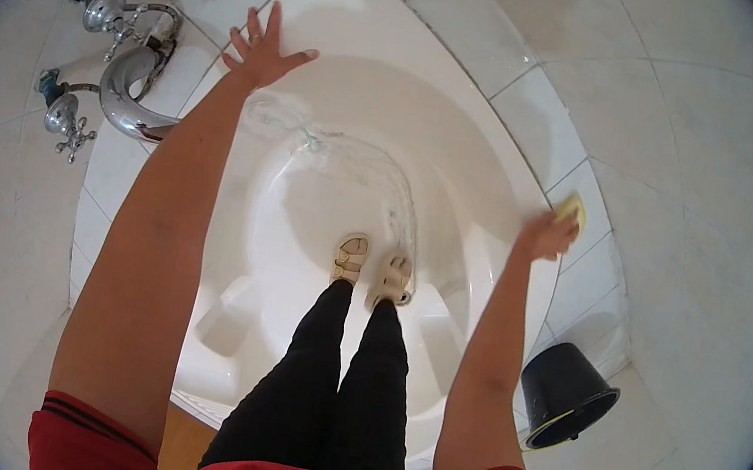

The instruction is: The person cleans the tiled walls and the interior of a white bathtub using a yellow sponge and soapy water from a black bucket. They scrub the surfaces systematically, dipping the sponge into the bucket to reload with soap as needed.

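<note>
My left hand (261, 52) is spread wide at the back left rim of a white corner bathtub (374, 35), with nothing in it. At the right rim, my right hand (549, 236) grips a yellow sponge or cloth (572, 211) over the white tiled ledge (581, 223); the hand is slightly blurred. I stand inside the tub in beige sandals (350, 258). A wet streak (400, 167) with a bluish-green patch (314, 141) runs across the tub floor towards a drain (404, 298) beside my right foot.
A curved chrome spout (127, 95) and two cross-handle taps (104, 10) stand on the left, near my left forearm. A black bucket (560, 387) lies tilted by the ledge at the lower right. Moulded recesses (230, 319) flank my legs. Tiled walls (701, 149) surround the tub.
</note>
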A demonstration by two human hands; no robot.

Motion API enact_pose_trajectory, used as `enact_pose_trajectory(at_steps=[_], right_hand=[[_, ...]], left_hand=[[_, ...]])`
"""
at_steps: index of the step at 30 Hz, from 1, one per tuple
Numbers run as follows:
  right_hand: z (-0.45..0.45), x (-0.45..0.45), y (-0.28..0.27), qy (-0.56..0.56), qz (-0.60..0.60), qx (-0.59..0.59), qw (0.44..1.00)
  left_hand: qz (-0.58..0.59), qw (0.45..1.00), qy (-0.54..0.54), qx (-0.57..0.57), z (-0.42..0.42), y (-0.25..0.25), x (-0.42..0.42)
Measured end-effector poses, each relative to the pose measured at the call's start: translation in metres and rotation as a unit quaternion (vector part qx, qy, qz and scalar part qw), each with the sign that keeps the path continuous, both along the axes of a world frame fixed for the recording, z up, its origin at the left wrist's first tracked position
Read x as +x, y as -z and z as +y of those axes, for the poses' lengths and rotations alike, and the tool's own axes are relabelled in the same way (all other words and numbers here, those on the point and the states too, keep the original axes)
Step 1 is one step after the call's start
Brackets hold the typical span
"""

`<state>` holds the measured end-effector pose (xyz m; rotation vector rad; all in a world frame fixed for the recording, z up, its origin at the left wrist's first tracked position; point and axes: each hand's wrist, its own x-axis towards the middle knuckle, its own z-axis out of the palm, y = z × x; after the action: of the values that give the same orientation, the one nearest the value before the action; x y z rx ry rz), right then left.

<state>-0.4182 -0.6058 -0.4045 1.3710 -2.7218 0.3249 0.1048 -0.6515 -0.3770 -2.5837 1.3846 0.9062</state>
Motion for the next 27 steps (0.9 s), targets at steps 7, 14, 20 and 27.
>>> enact_pose_trajectory(at_steps=[7, 14, 20, 27], right_hand=[[-0.078, 0.261, -0.001, -0.377, -0.155, -0.071, 0.911], [-0.168, 0.416, -0.014, -0.572, -0.197, -0.071, 0.793], [-0.168, 0.283, 0.007, -0.453, -0.148, -0.099, 0.874], [-0.099, 0.086, -0.011, -0.2, -0.012, 0.014, 0.98]], left_hand=[[0.033, 0.997, -0.075, -0.008, -0.002, -0.006, -0.001], [0.036, 0.997, -0.064, -0.007, -0.012, -0.009, -0.008], [0.053, 0.994, -0.093, 0.016, -0.003, -0.017, -0.002], [0.083, 0.992, -0.088, 0.045, -0.011, -0.02, -0.001]])
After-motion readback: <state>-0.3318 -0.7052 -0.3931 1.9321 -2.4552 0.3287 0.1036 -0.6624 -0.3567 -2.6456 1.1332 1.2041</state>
